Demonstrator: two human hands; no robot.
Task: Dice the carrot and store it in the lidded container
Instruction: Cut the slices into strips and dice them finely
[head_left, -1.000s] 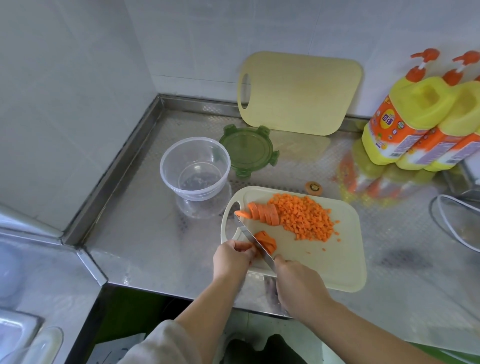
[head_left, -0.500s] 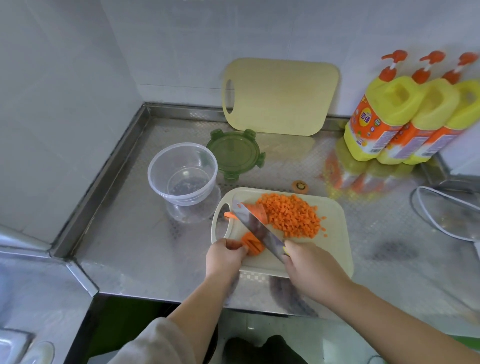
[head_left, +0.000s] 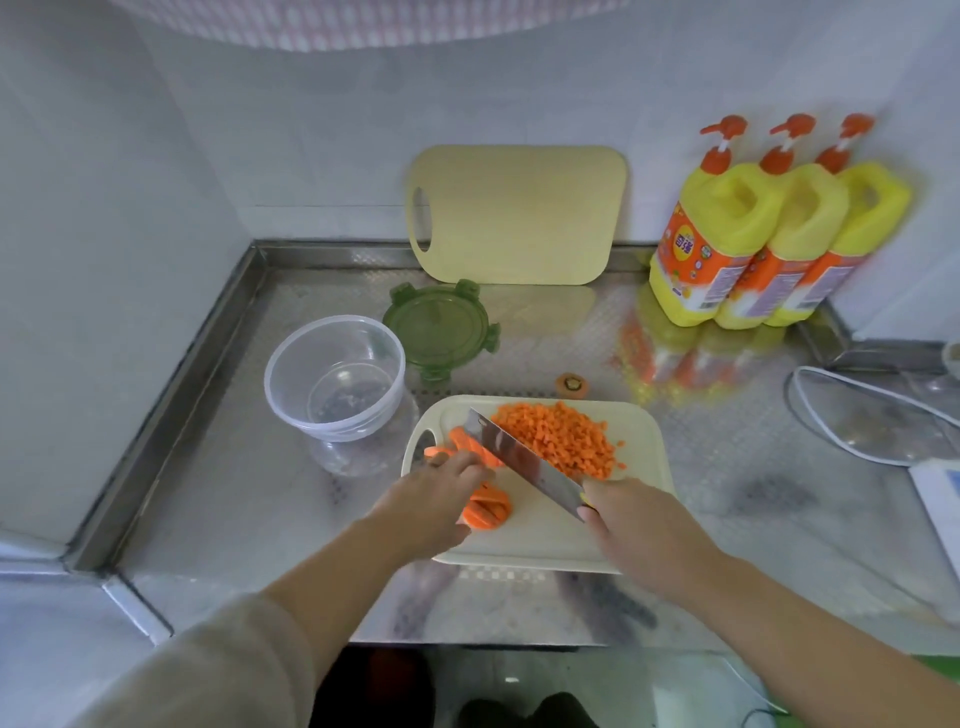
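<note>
Curled round the handle, the right hand (head_left: 639, 514) holds the knife (head_left: 519, 457) tilted over the board (head_left: 545, 535), seemingly giving room to the left hand (head_left: 436, 493), whose nearly straight fingers touch the carrot slices (head_left: 467, 444). Dice (head_left: 561, 439) lie heaped behind the blade, the open container (head_left: 291, 358) just beside the board.
</note>
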